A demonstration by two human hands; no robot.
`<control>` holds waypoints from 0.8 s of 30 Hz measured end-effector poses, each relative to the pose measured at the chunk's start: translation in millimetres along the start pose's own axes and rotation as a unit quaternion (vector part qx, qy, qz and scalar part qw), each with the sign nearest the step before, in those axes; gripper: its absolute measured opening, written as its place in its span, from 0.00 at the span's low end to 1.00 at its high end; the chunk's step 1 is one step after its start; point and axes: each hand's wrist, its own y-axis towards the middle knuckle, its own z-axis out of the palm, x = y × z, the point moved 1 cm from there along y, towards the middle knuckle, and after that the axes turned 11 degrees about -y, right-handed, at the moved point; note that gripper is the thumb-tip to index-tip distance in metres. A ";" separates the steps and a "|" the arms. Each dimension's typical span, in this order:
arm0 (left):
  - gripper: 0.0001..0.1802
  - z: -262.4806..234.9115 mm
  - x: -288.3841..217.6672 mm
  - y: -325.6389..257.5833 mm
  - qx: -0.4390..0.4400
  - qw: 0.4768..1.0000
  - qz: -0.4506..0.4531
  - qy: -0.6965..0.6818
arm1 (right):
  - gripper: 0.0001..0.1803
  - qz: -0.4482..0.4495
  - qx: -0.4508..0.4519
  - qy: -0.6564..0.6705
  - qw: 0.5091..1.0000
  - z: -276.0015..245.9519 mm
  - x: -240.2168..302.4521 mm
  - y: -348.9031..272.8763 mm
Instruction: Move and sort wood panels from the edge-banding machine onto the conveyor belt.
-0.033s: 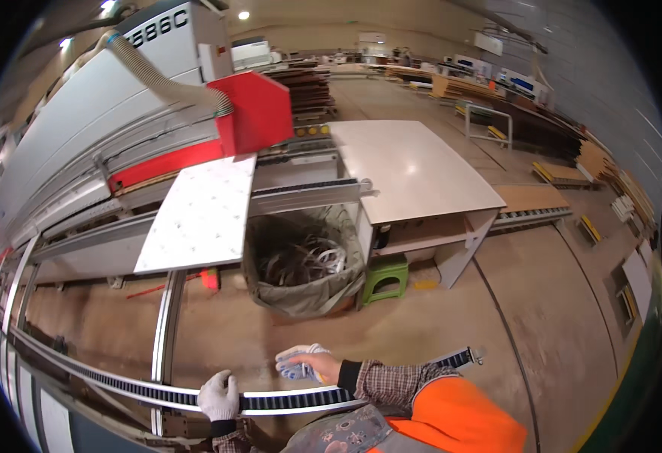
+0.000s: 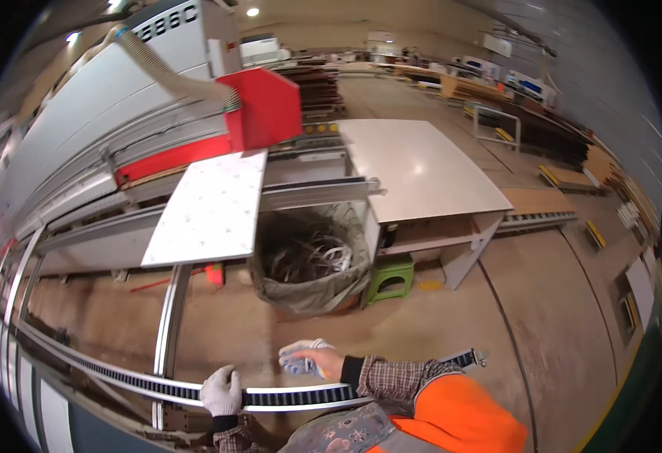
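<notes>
My left hand (image 2: pixel 221 391), in a white glove, lies across the narrow roller rail (image 2: pixel 297 398) with its fingers curled over the far edge. My right hand (image 2: pixel 329 361) hangs just above and beyond the same rail, apart from it. Bare skin shows at its wrist and thumb side, and the hand is closed on a white-and-blue cloth that looks like a glove (image 2: pixel 300 365). Ahead, a white speckled panel (image 2: pixel 208 208) lies flat, its far end against the red hood of a large machine (image 2: pixel 266 109). Neither hand touches the panel.
A fabric bin (image 2: pixel 312 294) full of strip offcuts stands between the panel and a pale-topped table (image 2: pixel 425 166). A green stool (image 2: pixel 391 278) stands under the table's near side. A metal cross rail (image 2: pixel 171 321) runs from the roller rail towards the machine. Stacked boards (image 2: pixel 527 113) line the right.
The whole view has shifted slightly, so the machine, panel and table sit a little further right. Both hands keep nearly the same place at the rail.
</notes>
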 end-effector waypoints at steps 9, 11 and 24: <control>0.11 -4.3 -0.5 2.9 -0.021 1.000 -0.012 -0.002 | 0.13 -0.048 -0.020 0.049 0.997 -23.1 57.4 109.4; 0.11 -4.8 0.0 3.2 -0.029 0.999 -0.015 -0.011 | 0.13 -0.050 -0.023 0.071 0.996 -30.4 64.0 143.4; 0.10 -4.5 -3.8 8.2 -0.023 0.999 -0.035 -0.023 | 0.26 -0.126 -0.160 0.292 0.934 -83.2 95.2 269.1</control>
